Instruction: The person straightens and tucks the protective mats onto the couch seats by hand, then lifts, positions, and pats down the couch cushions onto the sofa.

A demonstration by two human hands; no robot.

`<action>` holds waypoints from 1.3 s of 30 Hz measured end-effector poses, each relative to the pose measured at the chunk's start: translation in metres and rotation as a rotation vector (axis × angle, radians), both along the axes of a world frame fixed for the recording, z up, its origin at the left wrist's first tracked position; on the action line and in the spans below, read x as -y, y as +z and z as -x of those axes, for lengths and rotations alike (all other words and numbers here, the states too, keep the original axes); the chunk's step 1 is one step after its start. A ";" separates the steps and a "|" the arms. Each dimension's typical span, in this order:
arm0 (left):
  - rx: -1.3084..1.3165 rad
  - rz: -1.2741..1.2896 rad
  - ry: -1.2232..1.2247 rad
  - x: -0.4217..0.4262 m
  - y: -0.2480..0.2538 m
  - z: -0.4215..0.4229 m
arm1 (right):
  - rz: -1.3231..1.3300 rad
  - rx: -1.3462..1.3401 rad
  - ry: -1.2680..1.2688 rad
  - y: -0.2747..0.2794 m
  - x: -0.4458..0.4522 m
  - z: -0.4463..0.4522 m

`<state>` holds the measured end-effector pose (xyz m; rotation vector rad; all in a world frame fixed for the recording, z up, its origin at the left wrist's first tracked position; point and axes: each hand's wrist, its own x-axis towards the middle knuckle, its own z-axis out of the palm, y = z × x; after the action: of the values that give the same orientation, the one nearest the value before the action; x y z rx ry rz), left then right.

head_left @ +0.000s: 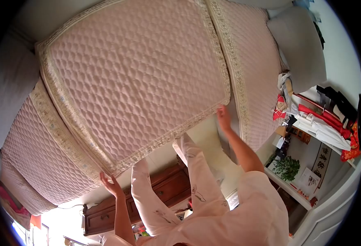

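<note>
A pink quilted sofa cover [143, 78] with a cream floral border lies over the middle seat of a grey sofa. My left hand [112, 187] is at its near left corner, fingers spread, with nothing seen in them. By the near right corner is my right hand [224, 117], its fingers stretched toward the border; whether they touch the fabric I cannot tell. Matching covers lie on both sides, a left cover [45, 151] and a right cover [254, 69], with narrow gaps between them and the middle one.
Grey sofa arms stand at the left [8, 86] and right [301, 49]. A brown wooden cabinet [147, 192] shows past my legs. On the right are piled clothes [321, 127], a green plant [287, 167] and a white door [332, 219].
</note>
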<state>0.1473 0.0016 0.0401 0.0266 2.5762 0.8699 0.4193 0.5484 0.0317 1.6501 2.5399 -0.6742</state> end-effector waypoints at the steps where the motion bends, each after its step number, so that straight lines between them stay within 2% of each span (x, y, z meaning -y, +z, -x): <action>1: -0.018 0.027 0.031 0.007 -0.013 -0.001 | -0.078 0.025 0.021 -0.008 -0.030 -0.022; 2: -0.060 0.026 0.035 0.006 -0.023 0.000 | -0.151 0.052 0.046 -0.018 -0.057 -0.042; 5: -0.031 0.111 0.171 0.014 -0.046 0.011 | -0.071 0.077 -0.028 -0.071 -0.120 -0.101; 8: 0.037 0.081 0.116 0.026 -0.064 0.010 | 0.322 -0.045 -0.304 -0.078 -0.149 -0.091; 11: 0.115 0.080 0.129 0.039 -0.076 0.015 | 0.484 0.007 -0.385 -0.062 -0.153 -0.067; 12: 0.118 0.150 0.101 0.042 -0.080 0.017 | 0.500 -0.047 -0.402 -0.071 -0.155 -0.076; 14: 0.164 -0.101 0.166 0.043 -0.092 0.011 | 0.529 -0.158 -0.440 -0.088 -0.158 -0.091; 15: 0.181 -0.226 0.191 0.032 -0.086 0.013 | 0.594 -0.124 -0.357 -0.080 -0.164 -0.085; 16: 0.261 -0.045 0.177 0.028 -0.071 0.010 | 0.659 -0.088 -0.279 -0.068 -0.170 -0.085; 17: 0.308 -0.011 0.177 0.037 -0.067 0.007 | 0.720 -0.047 -0.198 -0.058 -0.175 -0.085; 18: 0.357 0.011 0.177 0.050 -0.070 0.002 | 0.480 -0.019 0.022 -0.061 -0.178 -0.096; 21: 0.481 0.026 0.135 0.076 -0.084 0.004 | 0.086 0.038 0.176 -0.060 -0.179 -0.121; 23: 0.548 -0.035 0.115 0.088 -0.091 0.007 | 0.082 0.045 0.178 -0.065 -0.180 -0.118; 26: 0.421 -0.051 -0.032 0.102 -0.117 0.009 | -0.003 0.107 0.200 -0.074 -0.178 -0.118; 28: 0.646 0.365 -0.128 0.081 -0.093 0.027 | -0.032 0.175 0.196 -0.070 -0.171 -0.120; 30: 0.912 0.779 -0.246 0.025 -0.049 0.046 | 0.010 0.440 0.207 -0.055 -0.160 -0.113; 31: 0.736 0.929 -0.469 0.000 -0.043 0.054 | 0.024 0.571 0.212 -0.043 -0.159 -0.106; 33: 0.338 1.192 -0.909 -0.045 -0.036 0.065 | 0.068 0.537 0.209 0.010 -0.136 -0.056; 34: 0.291 1.045 -0.817 -0.093 -0.018 0.079 | -0.169 0.294 0.348 0.014 -0.125 -0.047; 35: 0.246 0.901 -0.723 -0.149 0.005 0.089 | -0.180 0.148 0.403 0.035 -0.120 -0.013; 36: -0.010 0.561 -0.701 -0.204 0.018 0.085 | -0.243 -0.042 0.453 0.039 -0.111 0.015; 37: -0.260 0.210 -0.660 -0.247 0.031 0.079 | 0.052 -0.238 0.233 0.009 -0.096 0.020; 39: -0.447 0.294 -0.894 -0.264 -0.024 0.032 | 0.061 -0.165 0.294 -0.019 -0.051 0.020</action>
<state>0.1150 0.2657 0.0162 1.2903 2.5971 0.1455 0.3991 0.5992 0.0127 1.2126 2.7620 -0.8793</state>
